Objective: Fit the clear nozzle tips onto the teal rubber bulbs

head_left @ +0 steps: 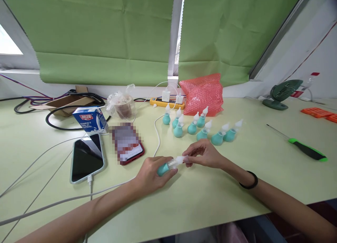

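My left hand (152, 174) is closed around the teal bulb of a nasal aspirator (163, 169), which lies tilted with its clear tube and white tip toward the right. Thumb and fingers of my right hand (201, 154) pinch the aspirator's white tip (180, 160). Just beyond my hands stand several more teal aspirators with white tips, such as one aspirator (178, 130) in the front left of the group and another aspirator (217, 137) at its right. Some of them lean to the right.
Two phones, a pale-cased phone (88, 158) and a red-cased phone (129, 144), lie at left near a milk carton (91, 120). A pink bubble-wrap bag (202, 95) and a yellow power strip (168, 103) are behind. At right are a screwdriver (308, 150) and a green fan (283, 93).
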`<state>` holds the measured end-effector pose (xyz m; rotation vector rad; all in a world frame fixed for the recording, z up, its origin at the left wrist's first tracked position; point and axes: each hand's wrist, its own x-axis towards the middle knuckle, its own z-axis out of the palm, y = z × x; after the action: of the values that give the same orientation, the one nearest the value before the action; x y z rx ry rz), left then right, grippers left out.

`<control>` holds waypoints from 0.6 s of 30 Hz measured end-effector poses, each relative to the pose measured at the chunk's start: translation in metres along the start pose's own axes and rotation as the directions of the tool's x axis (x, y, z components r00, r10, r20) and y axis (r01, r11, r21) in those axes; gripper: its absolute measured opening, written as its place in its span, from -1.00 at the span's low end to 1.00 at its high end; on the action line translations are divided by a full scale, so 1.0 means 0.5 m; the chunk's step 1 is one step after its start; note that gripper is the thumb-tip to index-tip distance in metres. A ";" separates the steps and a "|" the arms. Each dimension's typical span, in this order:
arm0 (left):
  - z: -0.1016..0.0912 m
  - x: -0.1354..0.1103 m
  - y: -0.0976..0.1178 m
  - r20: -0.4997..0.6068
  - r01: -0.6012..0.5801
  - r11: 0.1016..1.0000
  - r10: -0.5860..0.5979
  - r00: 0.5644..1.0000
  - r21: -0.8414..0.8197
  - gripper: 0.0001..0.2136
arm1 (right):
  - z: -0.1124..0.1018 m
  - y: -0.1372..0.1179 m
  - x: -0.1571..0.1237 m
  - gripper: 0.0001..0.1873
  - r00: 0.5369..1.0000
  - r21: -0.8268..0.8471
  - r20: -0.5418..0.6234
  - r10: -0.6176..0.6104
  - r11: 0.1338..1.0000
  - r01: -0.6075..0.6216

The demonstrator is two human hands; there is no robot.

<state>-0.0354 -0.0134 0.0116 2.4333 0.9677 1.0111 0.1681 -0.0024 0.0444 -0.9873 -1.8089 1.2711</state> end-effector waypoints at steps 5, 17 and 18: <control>-0.003 0.001 -0.002 0.039 -0.034 0.999 0.034 0.999 0.010 -0.74 | -0.002 0.002 -0.001 -0.77 0.999 0.074 0.033 0.031 0.997 -0.033; -0.008 0.001 -0.002 0.054 -0.202 0.978 0.199 0.978 0.058 -0.76 | 0.002 0.013 0.000 -0.78 0.983 0.196 0.140 0.120 0.970 -0.146; -0.008 0.001 -0.002 0.060 -0.236 0.968 0.232 0.971 0.083 -0.77 | 0.000 0.012 0.000 -0.77 0.974 0.195 0.174 0.144 0.965 -0.177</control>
<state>-0.0385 -0.0121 0.0138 2.6830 0.7356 0.9949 0.1691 -0.0009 0.0385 -0.9528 -1.6938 1.6462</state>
